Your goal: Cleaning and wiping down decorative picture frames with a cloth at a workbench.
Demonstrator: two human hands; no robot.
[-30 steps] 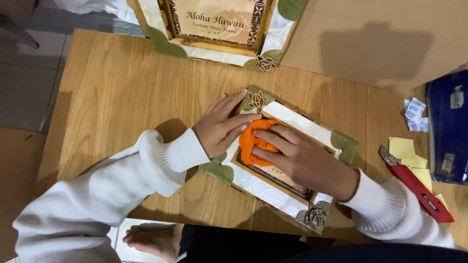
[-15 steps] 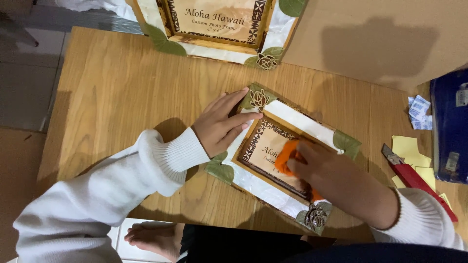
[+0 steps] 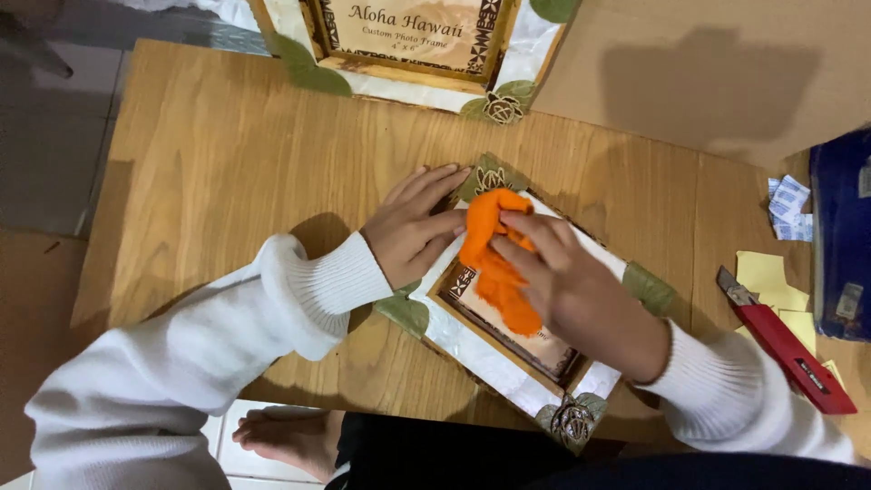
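Note:
A decorated picture frame (image 3: 472, 340), white with green leaf corners and small turtle ornaments, lies tilted on the wooden table (image 3: 227, 172). My left hand (image 3: 413, 236) lies flat on the frame's upper left edge, fingers spread, pinning it down. My right hand (image 3: 572, 290) presses an orange cloth (image 3: 490, 254) onto the frame's upper corner and glass. The hand hides much of the frame's middle.
A second, similar frame (image 3: 408, 45) leans at the table's far edge. A red box cutter (image 3: 785, 340) lies at the right beside yellow paper notes (image 3: 767, 277), small white packets (image 3: 789, 209) and a dark blue box (image 3: 844, 236). A cardboard sheet (image 3: 708, 73) lies behind.
My right hand has moved the orange cloth from the frame's middle back up to its upper corner. My left hand has stayed on the frame's edge.

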